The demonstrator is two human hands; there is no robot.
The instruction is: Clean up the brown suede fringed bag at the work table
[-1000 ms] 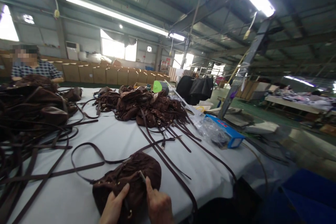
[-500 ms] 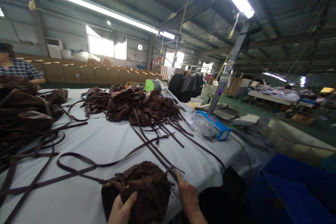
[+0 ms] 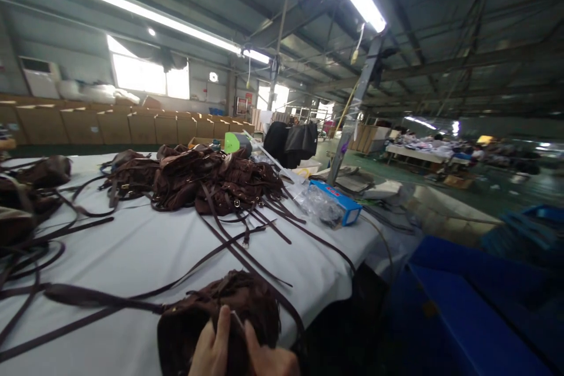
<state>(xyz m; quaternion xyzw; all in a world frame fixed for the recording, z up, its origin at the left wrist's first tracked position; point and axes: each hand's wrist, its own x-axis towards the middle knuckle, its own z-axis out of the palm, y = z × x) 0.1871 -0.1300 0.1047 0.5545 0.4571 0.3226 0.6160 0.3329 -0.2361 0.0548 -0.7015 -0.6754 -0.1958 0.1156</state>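
A dark brown bag (image 3: pixel 176 329) with fringe and a gathered top lies at the near edge of the table. My left hand (image 3: pixel 209 346) grips its near side, thumb up, fingers hidden behind. Close beside it, my right hand (image 3: pixel 271 359) is closed against the bag's front, its index finger pointing toward my left thumb. A thin pale sliver shows between the two hands, too small to name. From the bag's left side a long brown strap (image 3: pixel 97 296) runs across the white table covering (image 3: pixel 145 252).
A heap of brown bags (image 3: pixel 211 179) with trailing straps lies further back; more bags (image 3: pixel 39 176) are at left. On the right stand a blue box (image 3: pixel 337 200), clear plastic wrap (image 3: pixel 317 205) and a metal post (image 3: pixel 352 111). A large blue container (image 3: pixel 467 299) is at lower right.
My right hand has moved left, from the strap end beside the bag to the bag's front near my left hand. The view has turned right, and the co-worker has mostly left the picture.
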